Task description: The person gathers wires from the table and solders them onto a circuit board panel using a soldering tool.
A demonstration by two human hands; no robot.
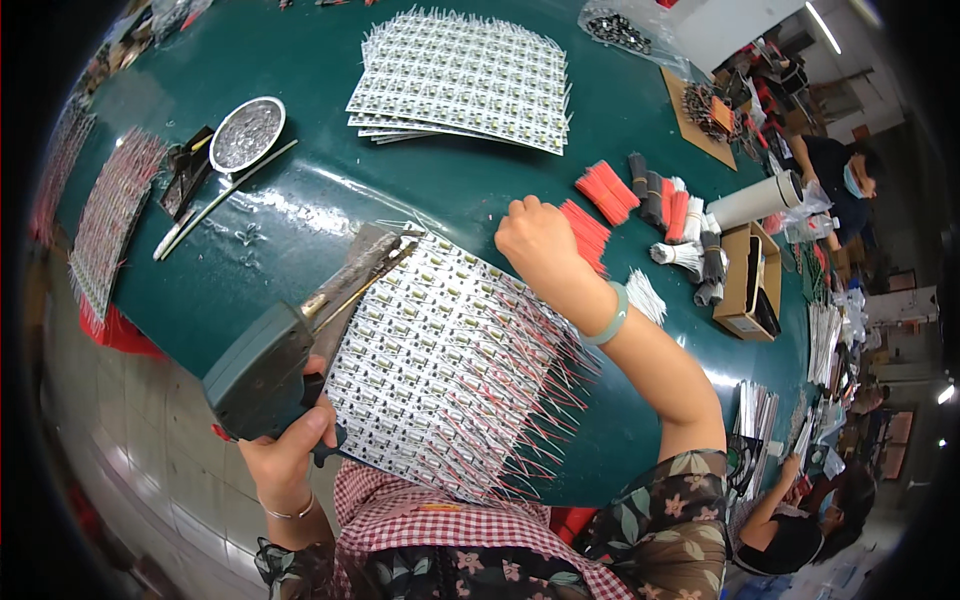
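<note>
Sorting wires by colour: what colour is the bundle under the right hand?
Red wire bundle, under the right hand; head view.

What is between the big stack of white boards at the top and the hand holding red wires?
Only bare green table lies between the stack of boards and the right hand, seen in the head view.

one soldering gun (290, 350), one round tin (247, 133), two cardboard boxes (745, 285), one white roll (755, 200).
</note>
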